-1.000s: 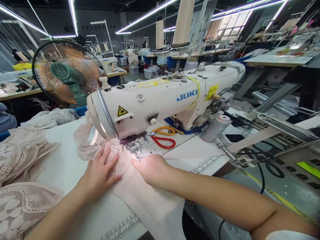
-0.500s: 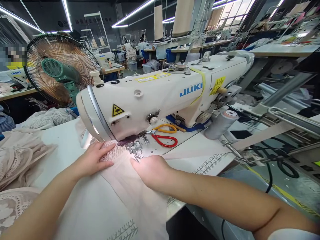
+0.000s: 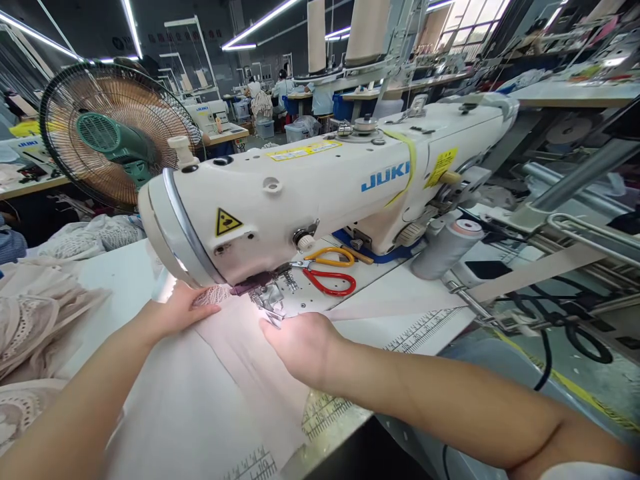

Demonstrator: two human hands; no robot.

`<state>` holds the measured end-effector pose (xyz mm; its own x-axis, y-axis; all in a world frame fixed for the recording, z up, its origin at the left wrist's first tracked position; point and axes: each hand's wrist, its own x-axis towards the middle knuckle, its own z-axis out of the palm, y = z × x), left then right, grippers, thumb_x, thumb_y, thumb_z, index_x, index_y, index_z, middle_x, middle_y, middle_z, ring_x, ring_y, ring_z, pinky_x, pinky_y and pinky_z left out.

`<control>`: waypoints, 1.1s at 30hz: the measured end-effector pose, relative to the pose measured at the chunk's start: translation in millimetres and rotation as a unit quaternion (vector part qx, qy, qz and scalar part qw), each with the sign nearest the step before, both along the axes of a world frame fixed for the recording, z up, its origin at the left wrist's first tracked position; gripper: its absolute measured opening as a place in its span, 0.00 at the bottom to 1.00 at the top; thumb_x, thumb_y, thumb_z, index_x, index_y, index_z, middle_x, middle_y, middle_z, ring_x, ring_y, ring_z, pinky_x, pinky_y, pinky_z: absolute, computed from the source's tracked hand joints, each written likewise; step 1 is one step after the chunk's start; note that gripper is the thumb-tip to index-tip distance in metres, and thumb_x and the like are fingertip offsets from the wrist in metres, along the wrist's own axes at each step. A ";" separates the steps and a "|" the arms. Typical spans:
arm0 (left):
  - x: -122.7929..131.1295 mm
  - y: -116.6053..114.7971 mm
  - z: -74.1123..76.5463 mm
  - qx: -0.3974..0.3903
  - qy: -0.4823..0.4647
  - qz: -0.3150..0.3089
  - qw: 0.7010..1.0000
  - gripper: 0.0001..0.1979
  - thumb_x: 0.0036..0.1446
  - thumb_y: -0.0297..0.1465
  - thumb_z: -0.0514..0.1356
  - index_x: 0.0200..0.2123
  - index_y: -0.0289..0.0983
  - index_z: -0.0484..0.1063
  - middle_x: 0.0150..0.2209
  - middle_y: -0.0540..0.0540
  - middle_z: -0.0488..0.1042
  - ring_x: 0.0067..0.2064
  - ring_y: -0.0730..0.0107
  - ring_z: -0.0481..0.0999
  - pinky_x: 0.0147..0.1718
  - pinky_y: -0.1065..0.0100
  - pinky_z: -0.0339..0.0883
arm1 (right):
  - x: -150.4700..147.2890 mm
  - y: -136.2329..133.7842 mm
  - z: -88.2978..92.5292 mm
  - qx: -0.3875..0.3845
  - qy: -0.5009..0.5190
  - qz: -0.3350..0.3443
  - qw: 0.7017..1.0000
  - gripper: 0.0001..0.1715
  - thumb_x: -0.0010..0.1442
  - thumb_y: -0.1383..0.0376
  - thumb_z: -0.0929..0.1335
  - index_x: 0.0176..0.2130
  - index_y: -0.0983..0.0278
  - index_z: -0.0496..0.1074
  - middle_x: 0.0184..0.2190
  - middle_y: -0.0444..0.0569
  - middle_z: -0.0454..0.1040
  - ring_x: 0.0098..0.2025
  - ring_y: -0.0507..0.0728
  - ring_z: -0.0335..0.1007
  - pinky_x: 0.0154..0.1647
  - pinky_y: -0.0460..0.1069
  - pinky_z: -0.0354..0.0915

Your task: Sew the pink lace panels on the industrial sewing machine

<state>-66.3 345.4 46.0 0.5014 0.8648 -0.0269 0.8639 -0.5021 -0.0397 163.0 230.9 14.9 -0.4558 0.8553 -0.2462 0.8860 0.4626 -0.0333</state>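
Pale pink fabric (image 3: 240,353) with a lace part (image 3: 214,295) lies at the needle area of a white JUKI sewing machine (image 3: 280,193). My left hand (image 3: 173,312) rests on the lace at the left, thumb and forefinger stretched out and apart; its other fingers are hidden. Closed at the fabric's right edge, my right hand (image 3: 305,343) has its thumb beside a small metal piece (image 3: 273,317) near the presser foot. Its curled fingers are mostly out of sight. Scissors with one orange and one red handle (image 3: 333,283) lie on the machine bed behind it.
Heaped lace garments (image 3: 40,313) lie on the left. A large fan (image 3: 115,137) stands behind them. Right of the machine are a grey thread cone (image 3: 447,250) and a metal rack (image 3: 565,233) carrying a pale band. Printed rulers (image 3: 425,327) mark the table.
My left hand has shifted slightly left and away from me, its fingers now less visible. The fabric's near right edge has moved left, showing more ruler. My right hand has barely moved.
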 end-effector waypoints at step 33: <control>46.0 -116.1 -27.4 0.090 -0.141 -0.268 0.949 0.15 0.57 0.22 0.48 0.38 0.37 0.73 0.47 0.45 0.75 0.44 0.61 0.70 0.50 0.51 0.61 | 46.8 -26.2 19.7 -0.010 0.052 0.083 0.995 0.26 0.58 0.65 0.62 0.57 0.54 0.63 0.32 0.48 0.69 0.28 0.53 0.62 0.23 0.47 0.45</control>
<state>-20.4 229.3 18.6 0.8363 0.4608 0.2971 0.4746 -0.8798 0.0285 209.8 204.7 34.5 -0.6142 0.7615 -0.2072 0.7888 0.6003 -0.1321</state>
